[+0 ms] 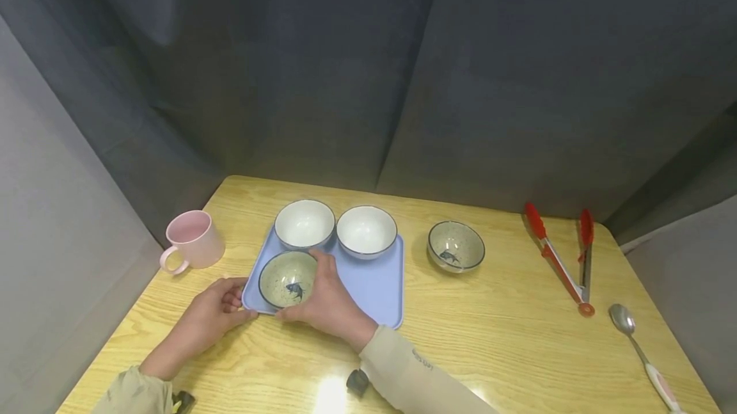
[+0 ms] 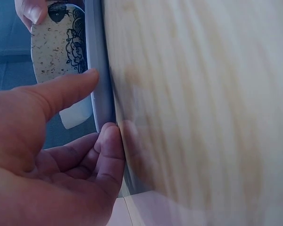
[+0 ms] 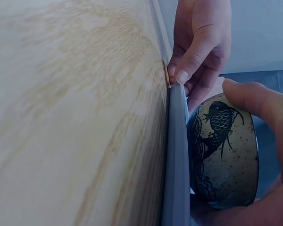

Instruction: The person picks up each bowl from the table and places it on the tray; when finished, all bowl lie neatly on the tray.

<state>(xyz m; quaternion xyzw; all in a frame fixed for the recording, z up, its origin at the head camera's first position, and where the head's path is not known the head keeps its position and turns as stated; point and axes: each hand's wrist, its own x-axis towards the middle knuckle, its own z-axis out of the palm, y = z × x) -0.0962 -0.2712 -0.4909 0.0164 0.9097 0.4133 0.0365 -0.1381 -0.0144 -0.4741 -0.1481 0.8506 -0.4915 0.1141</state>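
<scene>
Head view: on the tray [image 1: 377, 289], our right hand [image 1: 329, 299] grips the speckled bowl [image 1: 283, 278]. Just left of it, our left hand [image 1: 208, 311] pinches the tray's corner.

- Head view: white glare on the table [image 1: 489, 337], on the near side of the tray [image 1: 380, 286].
- Curtain [image 1: 322, 81] behind the tray: dim.
- Wrist views: dimmer, bluish; table beside the tray softly blurred.
</scene>
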